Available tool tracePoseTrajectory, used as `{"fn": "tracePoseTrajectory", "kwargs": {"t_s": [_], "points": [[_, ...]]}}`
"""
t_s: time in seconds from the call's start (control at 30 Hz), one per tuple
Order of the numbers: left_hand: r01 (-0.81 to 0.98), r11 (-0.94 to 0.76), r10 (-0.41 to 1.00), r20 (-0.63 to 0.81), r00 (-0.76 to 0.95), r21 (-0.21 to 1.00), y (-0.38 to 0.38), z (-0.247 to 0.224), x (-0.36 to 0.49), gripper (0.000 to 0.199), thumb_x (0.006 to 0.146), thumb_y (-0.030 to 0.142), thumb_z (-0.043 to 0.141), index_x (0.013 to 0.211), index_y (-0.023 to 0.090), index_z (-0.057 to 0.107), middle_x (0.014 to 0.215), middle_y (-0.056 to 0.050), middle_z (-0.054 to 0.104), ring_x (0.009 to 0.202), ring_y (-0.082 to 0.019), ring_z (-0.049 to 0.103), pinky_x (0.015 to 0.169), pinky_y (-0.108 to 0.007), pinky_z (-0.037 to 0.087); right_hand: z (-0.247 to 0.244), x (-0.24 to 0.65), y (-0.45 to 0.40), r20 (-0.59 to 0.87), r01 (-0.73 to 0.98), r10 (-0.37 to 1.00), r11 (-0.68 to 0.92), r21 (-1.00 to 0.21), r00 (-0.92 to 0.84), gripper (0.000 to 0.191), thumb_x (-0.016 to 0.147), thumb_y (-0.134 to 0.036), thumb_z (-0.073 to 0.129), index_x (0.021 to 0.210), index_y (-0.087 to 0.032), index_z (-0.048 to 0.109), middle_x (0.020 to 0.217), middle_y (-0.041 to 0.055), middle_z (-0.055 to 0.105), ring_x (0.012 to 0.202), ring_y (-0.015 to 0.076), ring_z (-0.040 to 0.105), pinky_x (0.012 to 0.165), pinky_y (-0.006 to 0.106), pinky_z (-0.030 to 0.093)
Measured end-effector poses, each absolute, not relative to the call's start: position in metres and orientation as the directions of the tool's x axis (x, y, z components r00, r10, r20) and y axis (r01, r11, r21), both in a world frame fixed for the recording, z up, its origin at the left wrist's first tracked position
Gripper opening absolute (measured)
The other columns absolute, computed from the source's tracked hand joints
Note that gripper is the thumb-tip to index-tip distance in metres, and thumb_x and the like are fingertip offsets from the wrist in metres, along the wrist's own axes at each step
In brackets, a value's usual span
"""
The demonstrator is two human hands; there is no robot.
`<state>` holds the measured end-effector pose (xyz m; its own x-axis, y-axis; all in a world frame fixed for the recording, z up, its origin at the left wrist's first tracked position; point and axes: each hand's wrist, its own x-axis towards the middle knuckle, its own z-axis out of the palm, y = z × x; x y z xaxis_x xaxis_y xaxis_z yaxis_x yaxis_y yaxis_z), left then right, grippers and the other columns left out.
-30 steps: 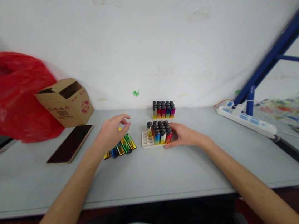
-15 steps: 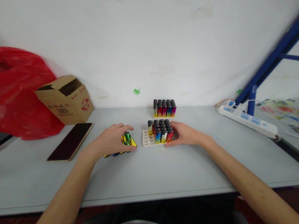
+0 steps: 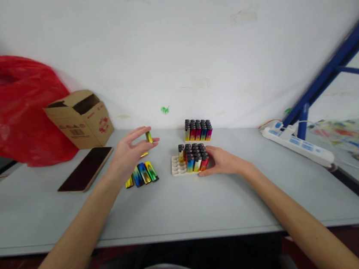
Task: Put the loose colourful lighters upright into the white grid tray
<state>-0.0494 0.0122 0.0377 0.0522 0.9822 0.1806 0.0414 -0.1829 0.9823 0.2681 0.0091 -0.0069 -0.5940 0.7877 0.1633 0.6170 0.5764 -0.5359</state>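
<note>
My left hand point(image 3: 131, 150) holds a yellow lighter point(image 3: 149, 137) between thumb and fingers, raised above the table. Below it several shiny lighters point(image 3: 145, 173) lie side by side, and a yellow one point(image 3: 144, 155) lies partly behind my fingers. My right hand point(image 3: 219, 160) is curved against the right side of a white tray point(image 3: 179, 173), thumb at the front corner. Several black-topped lighters point(image 3: 196, 157) stand upright in the tray; its left slots show bare, apart from one lighter point(image 3: 181, 152) at the back.
Behind the tray stands another block of upright lighters point(image 3: 198, 130). A dark phone point(image 3: 85, 170), an open cardboard box point(image 3: 81, 124) and a red plastic bag point(image 3: 17, 109) are at the left. At the right lies a white power strip point(image 3: 297, 146) beside a blue frame point(image 3: 322, 77).
My left hand has risen and moved back from the lying lighters with a yellow lighter in its fingers, uncovering the others. My right hand has stayed at the tray.
</note>
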Motion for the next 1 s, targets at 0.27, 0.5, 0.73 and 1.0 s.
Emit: {"fn": "tracePoseTrajectory", "kwargs": {"t_s": [0.27,0.5,0.73,1.0], "points": [[-0.205,-0.020,0.997,0.035,0.068,0.979,0.013,0.023,-0.034,0.041,0.076,0.043,0.084,0.098,0.010,0.078,0.119,-0.017,0.075,0.097,-0.031,0.076,0.108,-0.051,0.054,-0.008,0.268,0.009,0.176,0.602,0.783,0.582,-0.547,-0.596,0.072,0.071,-0.057,0.087,0.127,-0.018,0.062,0.118,0.0117,0.070,0.103,0.0319,0.066,0.094,0.046,0.053],[-0.136,-0.051,0.978,0.077,0.194,0.989,0.012,0.015,-0.034,0.044,0.072,0.040,0.088,0.107,0.015,0.076,0.117,-0.014,0.076,0.109,-0.031,0.074,0.106,-0.044,0.052,-0.009,0.269,0.010,0.173,0.607,0.785,0.580,-0.544,-0.595,0.070,0.070,-0.057,0.087,0.123,-0.018,0.063,0.117,0.0113,0.070,0.100,0.0307,0.066,0.091,0.044,0.053],[-0.119,-0.008,0.976,0.033,0.214,0.993,0.010,0.015,-0.030,0.068,0.072,0.031,0.088,0.133,0.018,0.061,0.096,-0.007,0.076,0.083,-0.018,0.071,0.072,-0.027,0.053,-0.011,0.269,0.011,0.187,0.597,0.777,0.592,-0.541,-0.601,0.072,0.071,-0.059,0.086,0.126,-0.018,0.062,0.118,0.0120,0.070,0.101,0.0306,0.066,0.092,0.044,0.053],[-0.004,0.091,0.916,-0.082,0.392,0.996,0.004,0.011,-0.023,0.044,0.084,0.050,0.074,0.115,0.025,0.056,0.074,0.004,0.060,0.046,-0.006,0.039,0.041,-0.019,0.021,-0.013,0.269,0.011,0.188,0.597,0.777,0.592,-0.542,-0.600,0.075,0.071,-0.059,0.085,0.129,-0.019,0.061,0.121,0.0119,0.070,0.103,0.0308,0.066,0.094,0.044,0.052]]}}
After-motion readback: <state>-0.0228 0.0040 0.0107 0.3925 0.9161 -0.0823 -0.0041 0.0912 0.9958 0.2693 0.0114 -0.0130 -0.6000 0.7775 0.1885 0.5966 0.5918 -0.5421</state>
